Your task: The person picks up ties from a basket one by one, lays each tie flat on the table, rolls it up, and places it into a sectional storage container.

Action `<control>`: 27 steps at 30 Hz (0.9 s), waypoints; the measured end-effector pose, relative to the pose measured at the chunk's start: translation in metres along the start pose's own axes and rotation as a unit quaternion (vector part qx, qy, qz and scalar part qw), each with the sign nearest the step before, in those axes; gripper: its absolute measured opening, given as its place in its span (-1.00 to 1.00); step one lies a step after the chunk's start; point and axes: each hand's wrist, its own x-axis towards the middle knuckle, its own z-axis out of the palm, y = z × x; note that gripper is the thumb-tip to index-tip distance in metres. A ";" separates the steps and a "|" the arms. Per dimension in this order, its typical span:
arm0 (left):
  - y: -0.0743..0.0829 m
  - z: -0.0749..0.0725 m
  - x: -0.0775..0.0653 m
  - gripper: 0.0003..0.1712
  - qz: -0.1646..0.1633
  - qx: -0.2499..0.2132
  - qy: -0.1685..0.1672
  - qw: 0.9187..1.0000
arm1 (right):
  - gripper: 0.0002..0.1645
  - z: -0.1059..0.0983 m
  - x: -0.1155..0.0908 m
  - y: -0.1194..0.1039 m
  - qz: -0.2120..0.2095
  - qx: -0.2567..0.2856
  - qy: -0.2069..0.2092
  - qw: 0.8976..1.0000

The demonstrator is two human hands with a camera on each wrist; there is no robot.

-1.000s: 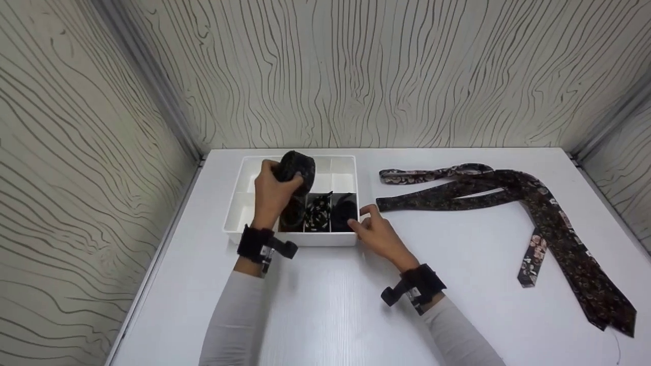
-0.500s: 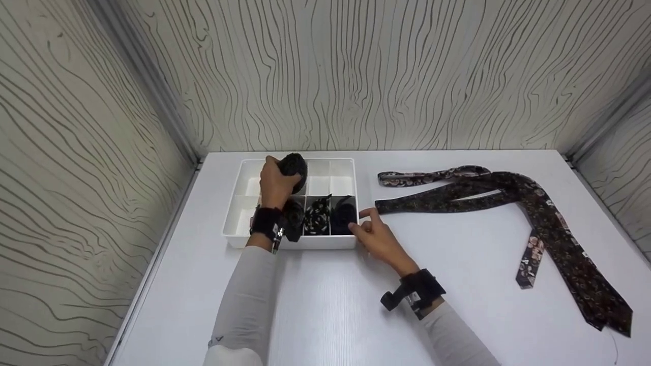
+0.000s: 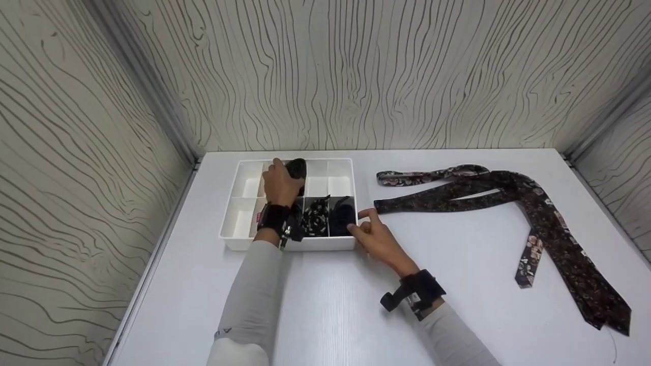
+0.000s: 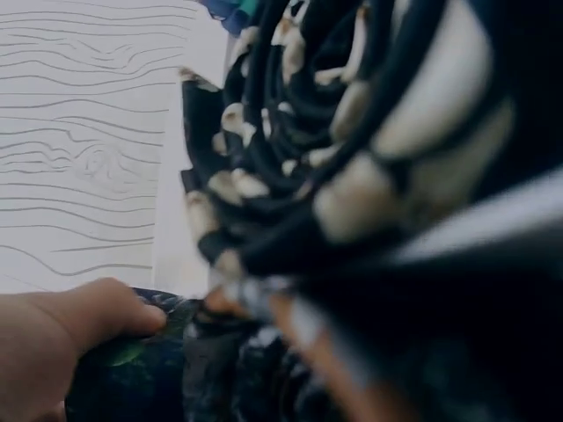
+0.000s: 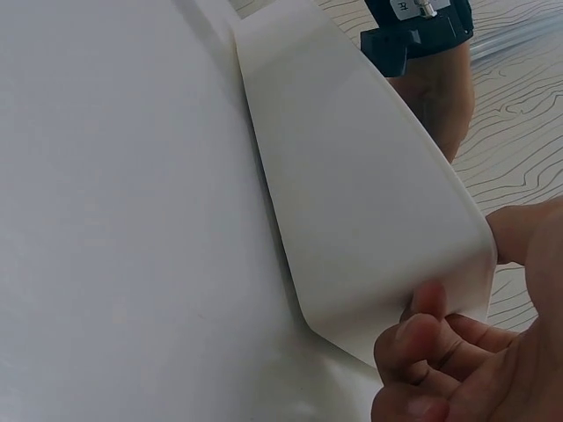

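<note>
My left hand [image 3: 283, 184] grips a dark rolled necktie [image 3: 296, 168] in a back-row compartment of the white divided box [image 3: 290, 244]. In the left wrist view, the thumb lies on this roll [image 4: 123, 369], which shows a faint green pattern. My right hand [image 3: 379, 238] holds the box's front right corner, thumb over the rim and fingers outside; the right wrist view shows the grip on the box corner [image 5: 378, 193]. In the front row sit a black-and-cream rolled tie [image 3: 316, 217] and a dark navy rolled tie [image 3: 343, 217]. My left wrist partly hides another dark roll beside them.
A long dark floral necktie [image 3: 554, 229] lies unrolled and bent on the white table [image 3: 325, 305], right of the box. Its narrow end folds back toward the box. Wood-patterned panels [image 3: 325, 76] rise behind the table and at both sides.
My left hand has lowered the rolled tie from above the box into the back-row compartment, its wrist shifting slightly right. My right hand keeps its hold on the box corner.
</note>
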 end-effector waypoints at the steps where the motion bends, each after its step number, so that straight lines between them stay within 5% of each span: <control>1: 0.001 0.001 -0.001 -0.14 -0.002 0.002 -0.002 1.000 | -0.53 0.000 0.000 0.000 0.000 0.001 0.000 1.000; 7: 0.003 0.005 -0.002 -0.30 -0.004 0.028 -0.002 1.000 | -0.54 -0.001 -0.001 0.000 0.001 0.001 0.001 1.000; 14: 0.005 -0.005 -0.003 -0.29 -0.001 0.051 -0.075 0.996 | -0.55 -0.001 -0.001 0.001 -0.002 0.004 0.002 1.000; 21: -0.008 -0.011 0.002 -0.46 0.026 0.076 -0.104 0.991 | -0.52 -0.001 0.001 0.004 0.001 0.007 -0.004 1.000; 27: -0.015 -0.014 0.002 -0.28 0.022 0.088 -0.151 0.984 | -0.48 -0.002 0.001 0.005 0.003 -0.001 -0.019 1.000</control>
